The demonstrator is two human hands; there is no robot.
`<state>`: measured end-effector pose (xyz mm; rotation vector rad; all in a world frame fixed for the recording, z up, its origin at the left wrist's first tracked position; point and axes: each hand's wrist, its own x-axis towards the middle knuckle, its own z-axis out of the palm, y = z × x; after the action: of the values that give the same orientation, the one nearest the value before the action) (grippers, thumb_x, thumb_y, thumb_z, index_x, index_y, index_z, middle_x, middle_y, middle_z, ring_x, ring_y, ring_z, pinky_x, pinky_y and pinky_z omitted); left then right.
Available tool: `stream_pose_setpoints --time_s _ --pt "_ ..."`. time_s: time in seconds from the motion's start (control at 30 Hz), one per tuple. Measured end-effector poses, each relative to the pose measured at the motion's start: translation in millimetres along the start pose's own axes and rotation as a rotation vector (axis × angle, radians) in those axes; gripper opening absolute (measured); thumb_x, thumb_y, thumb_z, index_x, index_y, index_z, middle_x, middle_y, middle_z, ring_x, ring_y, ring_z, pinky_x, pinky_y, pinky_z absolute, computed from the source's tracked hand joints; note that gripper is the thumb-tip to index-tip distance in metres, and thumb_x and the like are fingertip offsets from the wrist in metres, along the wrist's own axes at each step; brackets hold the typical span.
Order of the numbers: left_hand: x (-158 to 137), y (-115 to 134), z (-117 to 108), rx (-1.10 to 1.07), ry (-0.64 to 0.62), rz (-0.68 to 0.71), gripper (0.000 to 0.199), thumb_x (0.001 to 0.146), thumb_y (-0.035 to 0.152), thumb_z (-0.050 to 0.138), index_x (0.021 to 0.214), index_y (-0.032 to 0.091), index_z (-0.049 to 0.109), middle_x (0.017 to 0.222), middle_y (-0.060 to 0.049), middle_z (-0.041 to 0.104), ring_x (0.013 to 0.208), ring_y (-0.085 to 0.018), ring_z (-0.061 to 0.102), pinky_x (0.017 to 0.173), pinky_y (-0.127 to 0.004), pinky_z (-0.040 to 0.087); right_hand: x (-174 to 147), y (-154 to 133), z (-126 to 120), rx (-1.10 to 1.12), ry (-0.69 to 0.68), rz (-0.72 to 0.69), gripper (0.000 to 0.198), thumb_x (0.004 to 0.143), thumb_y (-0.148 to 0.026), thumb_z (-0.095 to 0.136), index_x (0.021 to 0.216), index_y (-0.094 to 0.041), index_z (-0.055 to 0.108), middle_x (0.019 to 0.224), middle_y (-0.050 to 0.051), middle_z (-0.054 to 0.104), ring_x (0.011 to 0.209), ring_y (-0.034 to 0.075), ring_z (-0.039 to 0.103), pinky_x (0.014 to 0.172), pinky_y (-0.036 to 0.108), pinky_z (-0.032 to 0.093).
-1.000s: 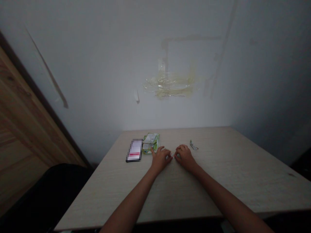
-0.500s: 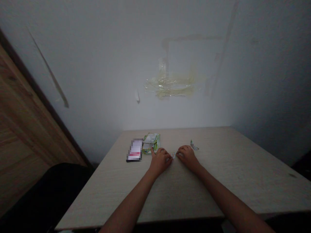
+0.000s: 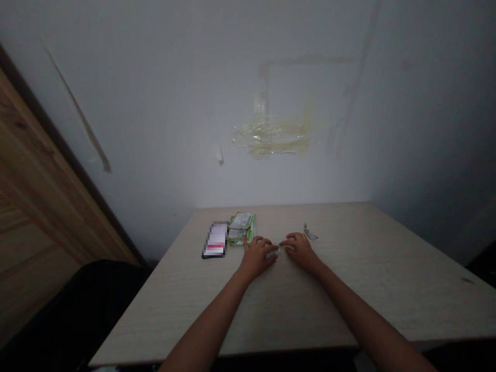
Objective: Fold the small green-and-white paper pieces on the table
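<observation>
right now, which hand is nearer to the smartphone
Left. The left hand is to the right of the smartphone and a little closer to the viewer; the right hand is farther to the smartphone's right, beyond the left hand.

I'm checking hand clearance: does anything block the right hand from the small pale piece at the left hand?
Nothing visible stands between the right hand and the small pale piece at the left hand, though whether right hand and piece touch is unclear. The crumpled scrap lies beyond the right hand, out of that gap.
</observation>
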<state>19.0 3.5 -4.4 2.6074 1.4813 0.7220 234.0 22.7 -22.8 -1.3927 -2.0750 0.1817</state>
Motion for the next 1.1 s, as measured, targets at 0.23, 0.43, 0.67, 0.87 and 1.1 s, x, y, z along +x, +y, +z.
stream_pose_setpoints --time_s 0.23,0.43,0.67,0.87,1.1 --pt "2.2 4.4 -5.8 0.07 -0.034 0.03 0.035 0.087 0.045 0.06 0.122 0.049 0.06 0.119 0.001 0.065 0.122 -0.027 0.045 0.109 -0.075 -0.002 -0.2 -0.9 0.5 -0.025 -0.001 0.017 0.029 0.084 -0.019 0.06 0.106 -0.03 0.074 0.115 0.008 0.059 0.114 0.024 0.05 0.102 0.04 0.038" --pt "3.0 5.1 -6.8 0.077 -0.029 0.043 0.033 0.088 0.045 0.058 0.121 0.047 0.062 0.117 0.001 0.066 0.122 -0.028 0.045 0.11 -0.073 -0.004 2.0 2.1 1.0 0.025 0.011 0.028 0.027 0.083 -0.02 0.061 0.104 -0.028 0.075 0.114 0.008 0.062 0.112 0.023 0.053 0.1 0.041 0.039" --pt "2.7 4.6 -6.3 0.071 -0.025 0.048 0.032 0.088 0.045 0.058 0.12 0.045 0.062 0.117 0.001 0.067 0.122 -0.027 0.045 0.109 -0.073 -0.007 4.1 5.2 0.5 0.115 0.047 0.055 0.019 0.084 -0.03 0.061 0.09 -0.025 0.078 0.107 0.008 0.066 0.107 0.024 0.056 0.1 0.043 0.039" --pt "3.0 5.5 -6.1 0.069 -0.039 0.023 0.033 0.088 0.045 0.059 0.121 0.046 0.061 0.119 0.001 0.067 0.124 -0.028 0.044 0.11 -0.073 -0.006 2.2 5.7 2.8 0.083 0.056 0.049 0.015 0.083 -0.029 0.065 0.088 -0.027 0.078 0.109 0.008 0.065 0.108 0.024 0.055 0.099 0.042 0.04" --pt "3.0 4.7 -5.4 0.07 -0.038 0.015 0.034 0.087 0.044 0.059 0.121 0.047 0.061 0.119 0.001 0.067 0.125 -0.029 0.044 0.11 -0.073 -0.005 1.2 1.5 3.6 0.039 0.08 0.078 0.015 0.083 -0.026 0.066 0.091 -0.027 0.079 0.113 0.009 0.062 0.111 0.024 0.053 0.101 0.041 0.04"
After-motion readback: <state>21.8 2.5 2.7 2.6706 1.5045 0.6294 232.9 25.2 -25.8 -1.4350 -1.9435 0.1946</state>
